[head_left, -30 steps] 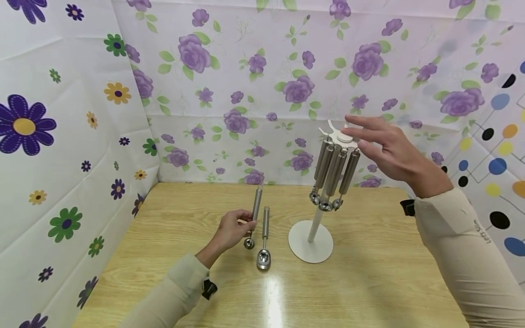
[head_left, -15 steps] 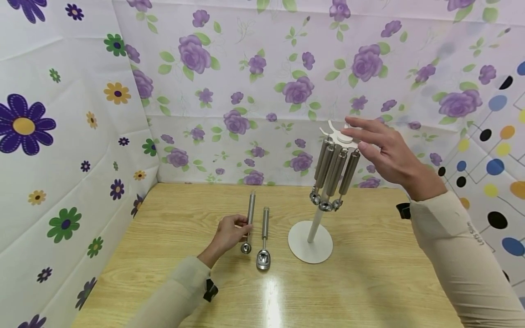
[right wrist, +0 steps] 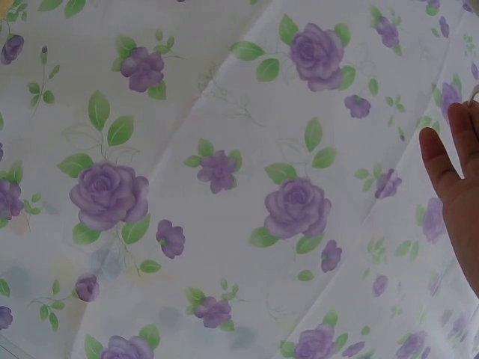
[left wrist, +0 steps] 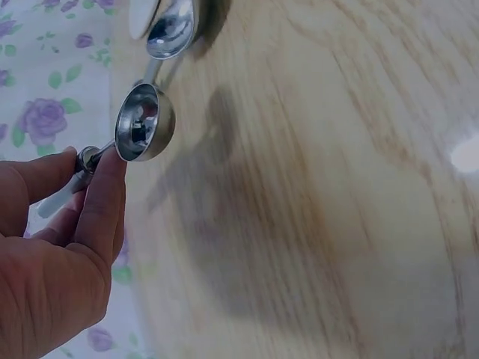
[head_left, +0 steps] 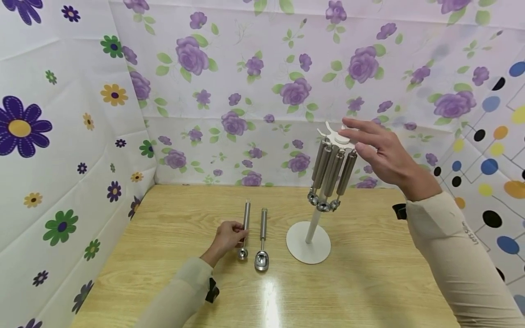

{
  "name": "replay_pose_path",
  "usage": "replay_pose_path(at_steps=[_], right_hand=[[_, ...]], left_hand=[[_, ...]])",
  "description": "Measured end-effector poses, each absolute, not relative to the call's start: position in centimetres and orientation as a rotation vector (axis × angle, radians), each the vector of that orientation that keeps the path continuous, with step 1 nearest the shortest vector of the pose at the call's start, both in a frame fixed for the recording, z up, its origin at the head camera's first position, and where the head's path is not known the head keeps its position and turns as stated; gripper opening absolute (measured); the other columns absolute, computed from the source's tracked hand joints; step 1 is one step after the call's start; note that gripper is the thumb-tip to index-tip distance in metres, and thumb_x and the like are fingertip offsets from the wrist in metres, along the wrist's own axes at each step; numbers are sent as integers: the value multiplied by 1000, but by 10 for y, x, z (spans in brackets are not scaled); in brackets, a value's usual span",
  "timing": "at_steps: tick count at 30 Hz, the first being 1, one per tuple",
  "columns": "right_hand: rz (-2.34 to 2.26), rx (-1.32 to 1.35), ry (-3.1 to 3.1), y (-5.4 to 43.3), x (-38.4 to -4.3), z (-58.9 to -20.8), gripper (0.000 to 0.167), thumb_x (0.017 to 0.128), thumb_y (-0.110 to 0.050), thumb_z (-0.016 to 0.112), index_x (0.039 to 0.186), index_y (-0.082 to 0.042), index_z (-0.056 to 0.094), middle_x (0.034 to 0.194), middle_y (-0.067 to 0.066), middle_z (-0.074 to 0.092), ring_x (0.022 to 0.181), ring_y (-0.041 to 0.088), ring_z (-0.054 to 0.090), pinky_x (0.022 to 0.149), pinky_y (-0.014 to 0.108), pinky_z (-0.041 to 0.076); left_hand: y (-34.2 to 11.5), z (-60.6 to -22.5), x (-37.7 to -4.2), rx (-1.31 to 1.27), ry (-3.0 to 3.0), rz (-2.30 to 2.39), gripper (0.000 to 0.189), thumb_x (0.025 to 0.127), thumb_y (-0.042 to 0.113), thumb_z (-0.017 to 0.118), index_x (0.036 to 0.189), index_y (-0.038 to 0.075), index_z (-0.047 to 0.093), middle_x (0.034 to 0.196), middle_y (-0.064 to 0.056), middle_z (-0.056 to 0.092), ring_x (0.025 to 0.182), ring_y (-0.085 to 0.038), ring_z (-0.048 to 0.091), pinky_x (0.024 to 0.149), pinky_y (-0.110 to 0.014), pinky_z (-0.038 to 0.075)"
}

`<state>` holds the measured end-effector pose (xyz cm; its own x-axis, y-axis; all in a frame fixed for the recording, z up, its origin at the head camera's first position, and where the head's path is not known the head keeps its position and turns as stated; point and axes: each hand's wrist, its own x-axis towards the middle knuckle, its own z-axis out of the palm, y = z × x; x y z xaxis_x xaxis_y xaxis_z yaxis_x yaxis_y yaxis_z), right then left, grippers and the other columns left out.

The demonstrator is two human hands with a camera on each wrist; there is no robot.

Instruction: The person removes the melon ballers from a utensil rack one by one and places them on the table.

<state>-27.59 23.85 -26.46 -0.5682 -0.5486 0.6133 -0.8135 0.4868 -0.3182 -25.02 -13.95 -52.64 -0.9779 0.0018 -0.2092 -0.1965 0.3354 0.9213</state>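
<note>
In the head view my left hand [head_left: 227,238] pinches a steel melon baller [head_left: 246,214] by the lower end of its handle, over the wooden table. The left wrist view shows its small round bowl [left wrist: 146,123] with a shadow on the wood. Just to its right an ice cream scoop [head_left: 261,260] with a bigger oval bowl lies on the table. My right hand [head_left: 383,148] rests extended fingers on the top of a white utensil stand [head_left: 308,243], thumb at the edge of its hook ring. Several steel-handled scoops [head_left: 332,175] hang from the hooks.
The wooden table [head_left: 184,205] meets a floral cloth [head_left: 229,86] hung at the back. A cloth with daisies [head_left: 61,182] borders the left side, one with coloured dots [head_left: 492,182] the right. Light glares on the tabletop near the front.
My left hand has moved the melon baller left and toward me, away from the ice cream scoop. My right hand has stayed on the stand's top.
</note>
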Motion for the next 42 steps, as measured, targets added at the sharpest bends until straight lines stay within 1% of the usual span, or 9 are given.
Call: replay_pose_path(at_steps=[7,11,16,19,24,31,42], right_hand=[[811,1123,-2321,238,-276,-263,49,107,-38,41,138,-5,60,152,10,46,138,40,39,101,71,35],[804,1120,-2331,239,-276,-262,46,107,-33,42,138,-5,60,152,10,46,138,40,40,99,70,36],[805,1119,-2335,239,-276,-262,45,107,-31,42,138,-5,60,152,10,45,138,40,39,98,70,37],[808,1121,-2334,239,-276,-262,45,107,-31,43,138,-5,60,153,10,45,139,40,39,99,70,37],[817,1124,-2328,239,-276,-262,46,107,-32,43,138,-4,60,152,10,45,139,40,39,99,71,36],[821,1135,-2326,239,-277,-262,46,107,-32,42,138,-4,60,153,10,45,139,39,38,100,71,35],[819,1125,-2327,239,-276,-262,45,107,-31,43,138,-5,60,152,10,46,138,40,40,98,70,37]], left_hand=[[-143,-537,-254,-237,2445,1654,14,93,5,70,101,-6,69,88,-14,70,76,-20,69,60,-28,60],[-144,-542,-256,-245,2480,1596,14,93,5,70,99,-7,71,85,-15,71,68,-16,68,57,-26,59],[-144,-545,-258,-253,2521,1533,12,92,6,71,93,-6,73,77,-12,71,58,-12,65,53,-24,57],[-144,-547,-259,-252,2538,1505,12,92,7,72,88,-5,73,71,-11,70,54,-12,63,51,-25,55],[-143,-550,-262,-271,2566,1461,12,90,8,75,87,-3,73,66,-8,69,51,-12,63,50,-24,53],[-141,-551,-266,-355,2543,1467,10,88,5,76,82,-2,71,67,-8,69,48,-11,61,47,-22,53],[-141,-549,-267,-336,2568,1414,10,88,7,75,84,-2,72,67,-8,69,50,-11,62,47,-23,52]])
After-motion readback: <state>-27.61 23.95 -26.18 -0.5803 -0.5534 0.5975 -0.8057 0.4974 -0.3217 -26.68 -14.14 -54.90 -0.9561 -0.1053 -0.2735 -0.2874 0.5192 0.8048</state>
